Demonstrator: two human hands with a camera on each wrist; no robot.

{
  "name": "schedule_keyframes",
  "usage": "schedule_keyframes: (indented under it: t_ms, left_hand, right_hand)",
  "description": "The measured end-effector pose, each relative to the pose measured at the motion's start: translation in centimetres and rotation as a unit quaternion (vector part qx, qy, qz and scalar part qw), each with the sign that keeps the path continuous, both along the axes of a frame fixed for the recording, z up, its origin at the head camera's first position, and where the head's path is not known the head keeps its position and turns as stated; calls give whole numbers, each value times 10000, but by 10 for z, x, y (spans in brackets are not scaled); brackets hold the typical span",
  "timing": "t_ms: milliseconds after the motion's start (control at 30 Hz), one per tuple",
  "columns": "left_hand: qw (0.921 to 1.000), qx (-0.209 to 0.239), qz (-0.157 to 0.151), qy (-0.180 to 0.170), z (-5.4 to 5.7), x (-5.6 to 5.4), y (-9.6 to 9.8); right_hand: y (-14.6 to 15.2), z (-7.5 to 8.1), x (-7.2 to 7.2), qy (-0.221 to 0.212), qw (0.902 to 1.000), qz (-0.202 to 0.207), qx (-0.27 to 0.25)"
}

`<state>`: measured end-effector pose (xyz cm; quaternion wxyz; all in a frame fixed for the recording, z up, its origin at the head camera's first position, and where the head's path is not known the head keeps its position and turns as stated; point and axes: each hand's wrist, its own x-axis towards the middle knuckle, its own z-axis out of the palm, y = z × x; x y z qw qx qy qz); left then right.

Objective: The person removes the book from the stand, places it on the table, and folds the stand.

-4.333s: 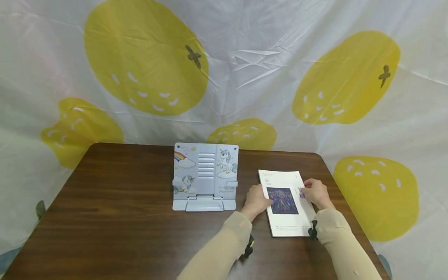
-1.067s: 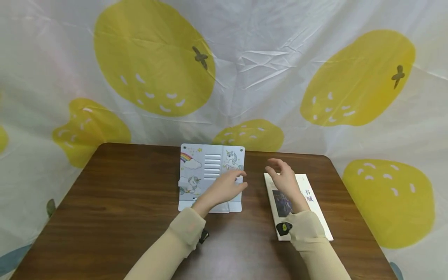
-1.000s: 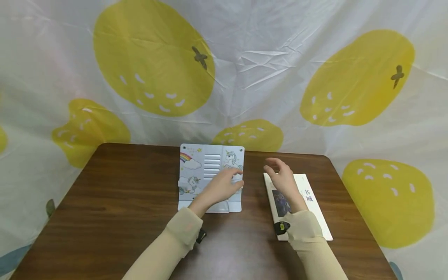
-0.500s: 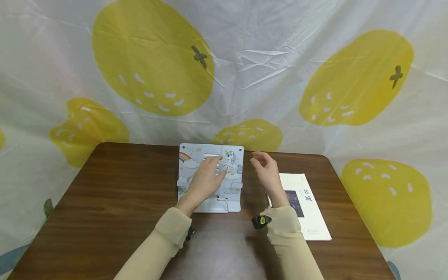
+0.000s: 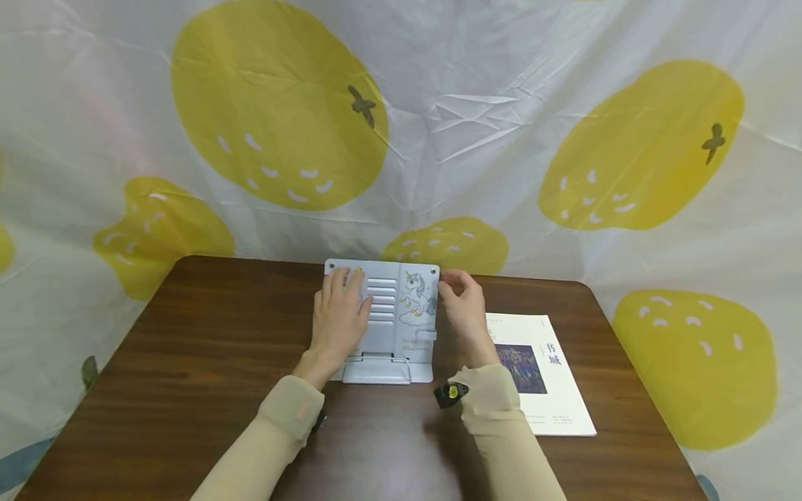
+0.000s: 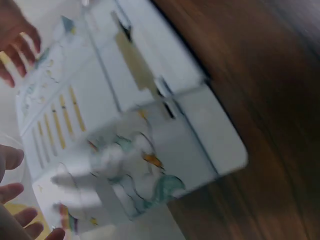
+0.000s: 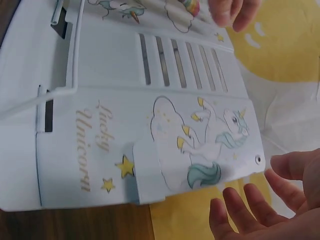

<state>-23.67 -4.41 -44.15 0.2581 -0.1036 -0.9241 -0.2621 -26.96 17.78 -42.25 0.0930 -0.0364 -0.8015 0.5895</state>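
Observation:
A white book stand [image 5: 380, 334] printed with unicorns and a rainbow stands near the table's back edge, its panel leaning back and a wire holder at its foot. My left hand [image 5: 338, 323] is over the panel's left part, fingers extended toward the top left corner; contact cannot be made out. My right hand [image 5: 466, 313] is beside the upper right edge. In the right wrist view the fingers of the right hand [image 7: 295, 220] are loosely bent and hold nothing, close to the stand's corner. A white book [image 5: 560, 407] lies flat to the right, partly behind the right forearm.
The brown wooden table [image 5: 188, 390] extends to the left and in front of the stand. A white curtain [image 5: 464, 167] with yellow fruit prints hangs right behind the table's back edge.
Earlier both hands were at the book. They have since moved left to the stand; over the last half second the left hand shifted left across the panel and the right neared its right edge.

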Motion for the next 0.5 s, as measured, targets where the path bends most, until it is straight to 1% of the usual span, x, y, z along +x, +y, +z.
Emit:
schedule_keyframes:
  t_ms: [67,167,267,500]
  left_hand:
    - [9997,-167,91,131,-3,-2,-3]
    - [9995,-239,152,150,-6,-6,-8]
    - [9998,-128,163,12,-8,-9,-12]
    - [9991,272,146,-279,-10,-16,-21]
  right_hand:
    - [-4,0,-1,103,9999,-82,38]
    - [-9,1,-3,246,9994,-203,92]
    - [-14,0,-3,354,9989,-276,122]
    - [-22,-3,-4,369,9980,-478,190]
